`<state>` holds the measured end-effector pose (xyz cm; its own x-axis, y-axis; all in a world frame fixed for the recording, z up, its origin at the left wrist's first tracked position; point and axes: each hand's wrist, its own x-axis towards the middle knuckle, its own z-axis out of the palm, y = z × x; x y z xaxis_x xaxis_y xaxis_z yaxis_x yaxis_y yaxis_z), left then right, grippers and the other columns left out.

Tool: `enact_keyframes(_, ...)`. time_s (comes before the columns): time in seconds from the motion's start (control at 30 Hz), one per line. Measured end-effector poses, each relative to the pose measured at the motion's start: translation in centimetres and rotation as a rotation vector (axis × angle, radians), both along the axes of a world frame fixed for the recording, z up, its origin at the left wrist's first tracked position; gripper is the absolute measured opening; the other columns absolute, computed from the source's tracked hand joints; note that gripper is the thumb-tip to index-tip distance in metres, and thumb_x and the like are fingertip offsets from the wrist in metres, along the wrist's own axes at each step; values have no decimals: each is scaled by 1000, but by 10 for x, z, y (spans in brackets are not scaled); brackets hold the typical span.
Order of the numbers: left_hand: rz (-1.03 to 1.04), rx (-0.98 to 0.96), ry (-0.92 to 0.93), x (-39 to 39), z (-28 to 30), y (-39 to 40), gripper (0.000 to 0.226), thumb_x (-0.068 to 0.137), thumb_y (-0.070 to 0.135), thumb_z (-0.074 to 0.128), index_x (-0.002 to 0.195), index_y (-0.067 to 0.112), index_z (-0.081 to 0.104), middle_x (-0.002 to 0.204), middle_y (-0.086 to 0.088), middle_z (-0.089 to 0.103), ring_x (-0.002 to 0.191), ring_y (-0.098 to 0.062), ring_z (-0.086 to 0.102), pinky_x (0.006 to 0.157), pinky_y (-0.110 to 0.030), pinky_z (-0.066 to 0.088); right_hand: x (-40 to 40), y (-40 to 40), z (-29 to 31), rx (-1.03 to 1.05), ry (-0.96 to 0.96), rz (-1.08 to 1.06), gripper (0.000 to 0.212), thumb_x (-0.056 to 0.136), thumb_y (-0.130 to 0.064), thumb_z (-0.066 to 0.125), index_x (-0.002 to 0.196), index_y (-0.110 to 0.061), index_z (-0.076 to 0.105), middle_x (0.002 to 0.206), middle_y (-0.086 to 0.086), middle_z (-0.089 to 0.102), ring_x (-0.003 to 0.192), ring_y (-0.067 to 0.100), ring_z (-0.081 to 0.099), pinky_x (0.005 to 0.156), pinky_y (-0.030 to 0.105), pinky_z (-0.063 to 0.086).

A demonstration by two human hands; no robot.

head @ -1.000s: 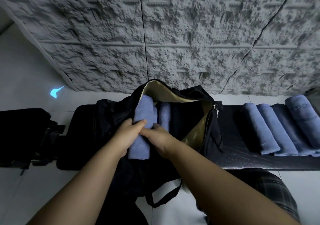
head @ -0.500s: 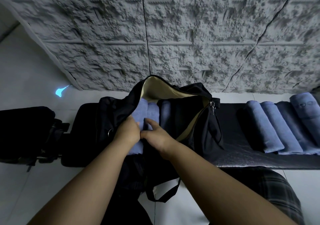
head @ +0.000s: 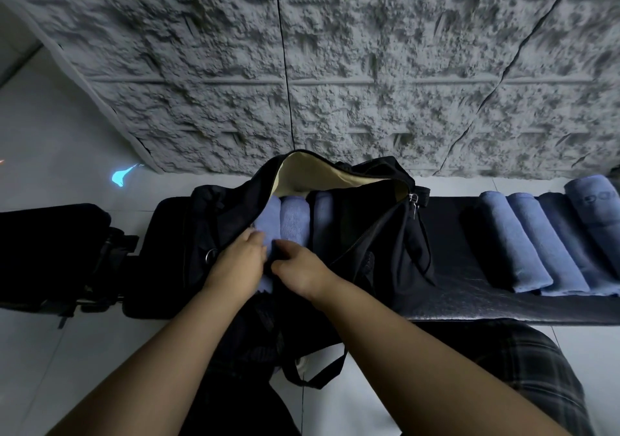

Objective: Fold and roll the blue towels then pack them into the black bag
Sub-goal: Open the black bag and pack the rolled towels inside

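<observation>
Two bare forearms reach up from the bottom edge, and I see plaid dark trousers (head: 523,365) low on the right. My left hand (head: 236,263) sits at the mouth of the black fabric duffel bag (head: 379,234), fingers curled over the near end of the leftmost rolled blue towel (head: 268,221), gripping it. My right hand (head: 300,271) is just beside the left, almost touching; its fingers bend down into the bag opening against the same roll, but whether they pinch cloth I cannot tell. Three blue rolls stand side by side inside the bag: the held one, a second blue roll (head: 294,222) touching it, and a third blue roll (head: 322,221) further right, partly shadowed. Bag is unzipped, its cream lining flap (head: 318,175) propped up at the far side, metal zipper pull (head: 414,199) hanging at the right end. A black strap loop (head: 322,372) droops off the near side. Bag rests on a long black padded bench (head: 469,301). Four more rolled blue towels (head: 513,244) lie in a row on the bench's right part, well apart from the bag. Another black bag (head: 50,254) sits left on the pale tiled floor (head: 67,140). Beyond, a rough grey textured wall (head: 335,66) fills the top; a small cyan light spot (head: 122,175) glows on the floor at left.
</observation>
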<state>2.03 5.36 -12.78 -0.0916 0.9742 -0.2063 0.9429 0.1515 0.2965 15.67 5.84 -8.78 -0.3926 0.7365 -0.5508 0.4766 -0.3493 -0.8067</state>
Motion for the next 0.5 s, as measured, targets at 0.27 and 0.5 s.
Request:
enact_keyframes(0.27,-103,-54,119,10,-1,-8,48,93,10,42,141,12,36,152,-10,20,137,-29,22,110,-37,27,-2,-2,-2,39,-10,31,46,89,-6,46,134,-14,49,123,8,61,98,11,55,55,-6,34)
enact_keyframes(0.5,-127,-86,208,9,17,-15,55,76,15,69,124,2,48,138,-14,42,125,-30,43,100,-36,40,-1,-1,-8,58,-41,46,45,89,-5,44,132,-14,50,124,7,61,110,16,56,64,2,38)
